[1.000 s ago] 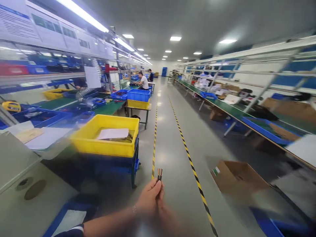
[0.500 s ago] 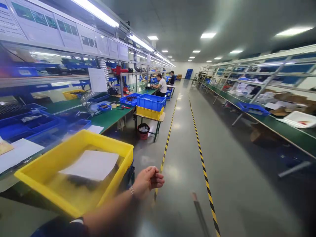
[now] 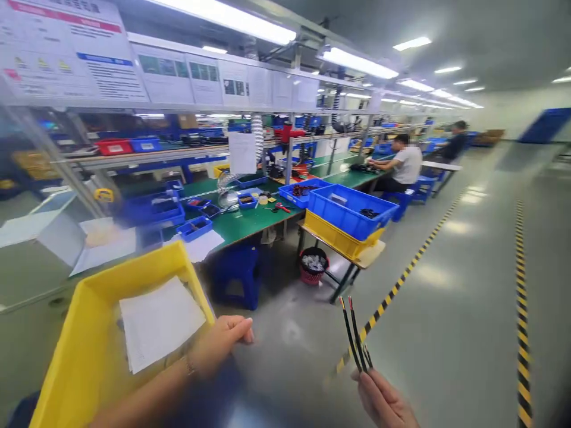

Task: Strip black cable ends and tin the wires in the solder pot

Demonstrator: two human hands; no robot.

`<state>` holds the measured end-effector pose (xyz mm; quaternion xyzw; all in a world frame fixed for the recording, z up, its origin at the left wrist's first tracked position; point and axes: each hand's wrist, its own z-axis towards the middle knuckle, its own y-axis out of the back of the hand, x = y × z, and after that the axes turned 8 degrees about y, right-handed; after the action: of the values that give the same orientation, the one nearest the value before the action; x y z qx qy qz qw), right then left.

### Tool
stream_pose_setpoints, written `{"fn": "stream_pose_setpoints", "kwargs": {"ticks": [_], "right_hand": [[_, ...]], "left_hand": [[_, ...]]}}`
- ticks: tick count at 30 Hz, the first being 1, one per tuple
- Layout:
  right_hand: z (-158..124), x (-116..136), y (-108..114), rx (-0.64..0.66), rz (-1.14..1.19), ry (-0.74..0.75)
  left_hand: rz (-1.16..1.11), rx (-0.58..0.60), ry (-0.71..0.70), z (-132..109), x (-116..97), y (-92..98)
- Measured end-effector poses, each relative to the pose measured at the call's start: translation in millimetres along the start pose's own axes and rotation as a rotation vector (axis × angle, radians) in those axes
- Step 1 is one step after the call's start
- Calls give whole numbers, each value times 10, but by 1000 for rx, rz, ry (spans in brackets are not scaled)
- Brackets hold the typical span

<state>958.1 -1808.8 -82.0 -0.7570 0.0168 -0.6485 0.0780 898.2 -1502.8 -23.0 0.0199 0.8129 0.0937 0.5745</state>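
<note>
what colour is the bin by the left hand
Yellow, and it shows best in the head view: the bin.

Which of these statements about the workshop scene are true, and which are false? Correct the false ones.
1. The right hand holds short black cables with stripped, coloured ends. True.
2. The left hand grips a cable. False: it holds nothing and is beside a yellow crate.
3. A white sheet lies in that yellow crate. True.
4. The blue crate ahead stands on the floor. False: it sits on a second yellow crate on a small table.
5. A person in a white shirt sits at a green bench. True.
</note>
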Motion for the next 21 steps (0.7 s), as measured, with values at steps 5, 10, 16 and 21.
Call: {"fn": "stream_pose_setpoints", "kwargs": {"ticks": [5, 10, 16, 21], "right_hand": [[1313, 317, -213, 129, 79, 77], [2420, 629, -454, 145, 169, 102], [3369, 907, -739, 156, 231, -81], [4278, 1324, -1094, 249, 273, 20]], "left_hand": [[246, -139, -1, 704, -80, 317], [387, -103, -27, 1680, -292, 472], [547, 40, -110, 2630, -558, 398], [538, 20, 30, 3293, -471, 453]]}}
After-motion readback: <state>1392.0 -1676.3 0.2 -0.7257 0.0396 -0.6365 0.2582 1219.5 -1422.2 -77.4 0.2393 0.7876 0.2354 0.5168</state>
